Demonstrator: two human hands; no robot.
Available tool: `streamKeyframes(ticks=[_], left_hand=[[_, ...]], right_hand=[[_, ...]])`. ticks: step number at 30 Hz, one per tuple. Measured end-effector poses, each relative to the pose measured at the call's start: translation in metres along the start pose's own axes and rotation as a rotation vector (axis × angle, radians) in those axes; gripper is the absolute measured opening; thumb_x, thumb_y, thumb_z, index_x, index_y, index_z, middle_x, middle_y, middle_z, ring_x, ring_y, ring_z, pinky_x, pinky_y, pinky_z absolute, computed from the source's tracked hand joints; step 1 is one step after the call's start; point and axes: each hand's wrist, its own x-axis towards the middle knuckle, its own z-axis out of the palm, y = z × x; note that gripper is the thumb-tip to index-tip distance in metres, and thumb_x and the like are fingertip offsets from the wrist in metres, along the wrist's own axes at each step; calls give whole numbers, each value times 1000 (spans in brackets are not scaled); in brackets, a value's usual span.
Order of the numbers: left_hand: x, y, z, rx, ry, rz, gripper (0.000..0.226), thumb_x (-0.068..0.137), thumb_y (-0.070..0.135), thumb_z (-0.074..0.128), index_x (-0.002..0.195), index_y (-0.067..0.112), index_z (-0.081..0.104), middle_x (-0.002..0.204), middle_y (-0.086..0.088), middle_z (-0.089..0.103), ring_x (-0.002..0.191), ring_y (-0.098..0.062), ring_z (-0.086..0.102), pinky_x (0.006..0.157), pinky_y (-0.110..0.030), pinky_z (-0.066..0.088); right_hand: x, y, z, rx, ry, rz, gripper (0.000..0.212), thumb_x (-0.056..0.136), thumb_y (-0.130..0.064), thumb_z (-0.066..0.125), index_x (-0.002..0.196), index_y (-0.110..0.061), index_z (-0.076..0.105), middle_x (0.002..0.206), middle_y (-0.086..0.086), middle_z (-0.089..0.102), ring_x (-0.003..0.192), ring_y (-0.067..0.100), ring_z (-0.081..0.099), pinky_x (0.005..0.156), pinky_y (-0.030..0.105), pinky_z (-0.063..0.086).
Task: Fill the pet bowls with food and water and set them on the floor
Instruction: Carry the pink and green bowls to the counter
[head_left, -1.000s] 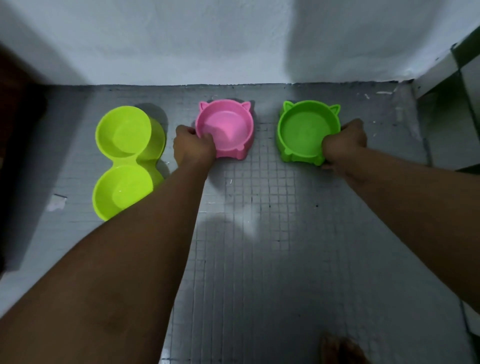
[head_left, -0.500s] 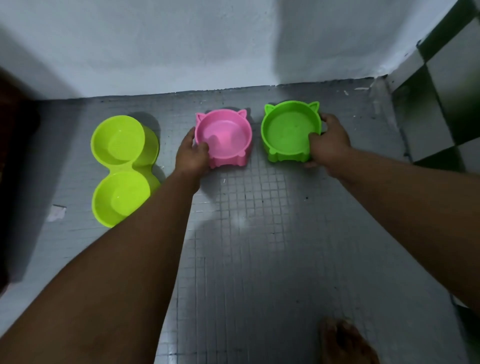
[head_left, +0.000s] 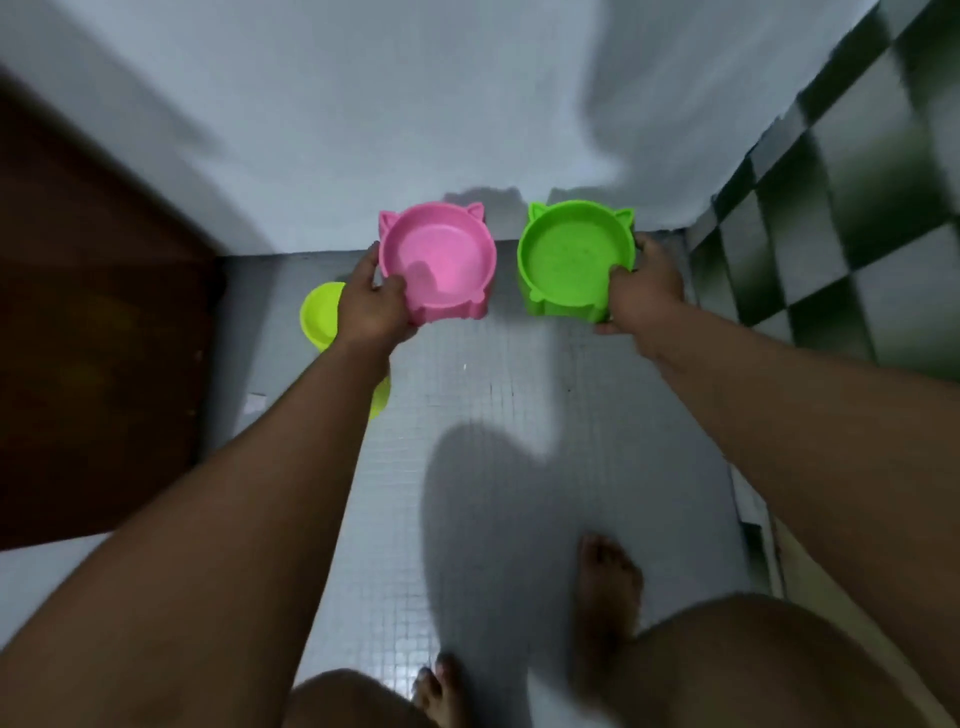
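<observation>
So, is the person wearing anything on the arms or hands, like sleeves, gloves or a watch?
No. The left arm and right arm are bare to the frame edge, without sleeves. The left hand and right hand show no glove, ring or watch.

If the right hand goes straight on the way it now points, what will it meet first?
The right hand grips the green cat-eared plastic bowl. Beyond it, the line seems to reach the white wall first. The pink cat-eared plastic bowl lies just left of it, though depth is unclear.
</observation>
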Motion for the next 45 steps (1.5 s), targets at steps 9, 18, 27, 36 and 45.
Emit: streamKeyframes(ticks=[9,18,27,36,45], left_hand=[[-224,195,-93,-57,-75,33,52,102,16,52,150,34,46,126,-10,61,82,-18,64,54,-27,59],[-399,266,-145,-38,-97,161,49,100,10,44,143,33,47,114,-11,57,74,-17,58,59,-29,61],[-580,233,-162,24,-140,239,47,99,9,46,142,27,49,91,-7,59,65,-16,57,59,-32,62],[-698,160,-185,98,-308,289,44,98,10,52,139,25,53,94,-10,61,71,-21,58,51,-26,53],[-804,85,-245,183,-408,322,41,99,13,55,137,29,53,112,-17,63,81,-23,62,58,-32,59]], right_hand=[[-200,-178,-140,-56,124,-195,44,96,-12,48,139,-24,50,126,1,56,103,26,58,69,39,58],[-333,-213,-242,-7,148,-294,43,73,-31,48,111,-51,51,122,-6,60,106,34,64,87,56,57],[-548,-159,-352,161,123,-221,48,93,-6,45,138,-24,46,131,7,48,102,42,61,58,61,58],[-693,-58,-406,250,295,-176,46,91,-10,47,135,-26,48,127,14,55,101,39,61,57,56,60],[-838,30,-416,311,422,-147,47,95,-10,47,140,-25,45,134,14,52,103,44,60,51,52,60]])
